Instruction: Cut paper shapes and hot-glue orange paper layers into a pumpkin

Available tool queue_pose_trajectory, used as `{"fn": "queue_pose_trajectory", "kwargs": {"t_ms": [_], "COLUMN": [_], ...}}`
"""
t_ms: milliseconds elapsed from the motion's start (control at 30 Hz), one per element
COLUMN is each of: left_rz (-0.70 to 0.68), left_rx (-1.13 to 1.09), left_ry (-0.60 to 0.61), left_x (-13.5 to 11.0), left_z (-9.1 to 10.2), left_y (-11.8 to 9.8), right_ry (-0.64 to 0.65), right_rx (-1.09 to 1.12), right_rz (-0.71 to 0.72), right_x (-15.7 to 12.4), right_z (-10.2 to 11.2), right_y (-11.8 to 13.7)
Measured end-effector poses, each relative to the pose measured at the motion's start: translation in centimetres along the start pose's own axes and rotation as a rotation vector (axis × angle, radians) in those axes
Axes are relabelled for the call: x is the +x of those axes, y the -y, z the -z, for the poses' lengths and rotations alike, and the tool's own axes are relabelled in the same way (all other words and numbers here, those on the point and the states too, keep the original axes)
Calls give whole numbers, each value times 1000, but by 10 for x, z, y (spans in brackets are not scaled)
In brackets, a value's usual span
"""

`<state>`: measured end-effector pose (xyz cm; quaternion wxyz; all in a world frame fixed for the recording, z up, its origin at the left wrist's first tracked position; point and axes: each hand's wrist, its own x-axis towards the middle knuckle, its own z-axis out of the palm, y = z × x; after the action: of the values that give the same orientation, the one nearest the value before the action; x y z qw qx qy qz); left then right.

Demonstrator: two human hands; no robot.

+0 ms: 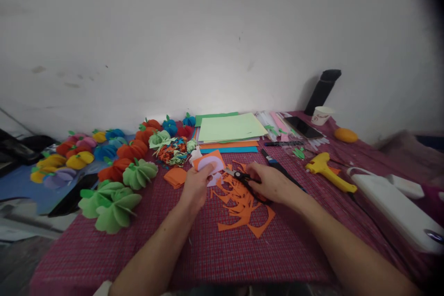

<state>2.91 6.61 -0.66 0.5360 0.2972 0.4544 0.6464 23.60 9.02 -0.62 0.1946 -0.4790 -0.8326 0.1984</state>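
My left hand (198,183) pinches a piece of orange paper with a pale purple rounded paper (212,163) lying over it. In my right hand (268,180) is a pair of black-handled scissors (242,175), fingers through the handles. The blades point left, at the right edge of the held papers. Below both hands lies a heap of orange paper scraps (239,203) on the checked red cloth. Just left of my left hand sits a small stack of cut orange paper pieces (175,177).
Paper pumpkins (132,150) in several colours crowd the left side. A paper stack (232,128) lies at the back. To the right are a box cutter (280,169), a phone (303,127), a paper cup (321,115), a yellow glue gun (329,172) and a white power strip (395,208).
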Motion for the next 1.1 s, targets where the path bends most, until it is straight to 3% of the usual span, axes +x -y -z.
{"fn": "queue_pose_trajectory", "kwargs": {"t_ms": [133, 433, 567, 700, 900, 1000, 1100], "left_rz": [-31, -42, -47, -32, -28, -21, -15], "left_rx": [-42, -129, -203, -280, -392, -443, -493], "left_ry": [-8, -24, -31, -84, -121, -130, -130], "left_x": [1, -3, -4, -2, 0, 1, 1], "left_z": [2, 0, -1, 1, 6, 7, 8], "left_y": [-3, -6, -13, -20, -24, -26, -26], "right_ry": [91, 82, 133, 259, 278, 282, 224], "right_rx": [-255, -375, -104, 476, 1051, 1199, 1213], "right_rz": [-42, -88, -142, -105, -188, -183, -143], "right_x": [-4, -7, -2, 4, -7, -13, -16], "right_z": [-3, -3, 5, 11, -2, -14, -25], "right_y": [-5, 6, 0, 1, 26, 44, 54]}}
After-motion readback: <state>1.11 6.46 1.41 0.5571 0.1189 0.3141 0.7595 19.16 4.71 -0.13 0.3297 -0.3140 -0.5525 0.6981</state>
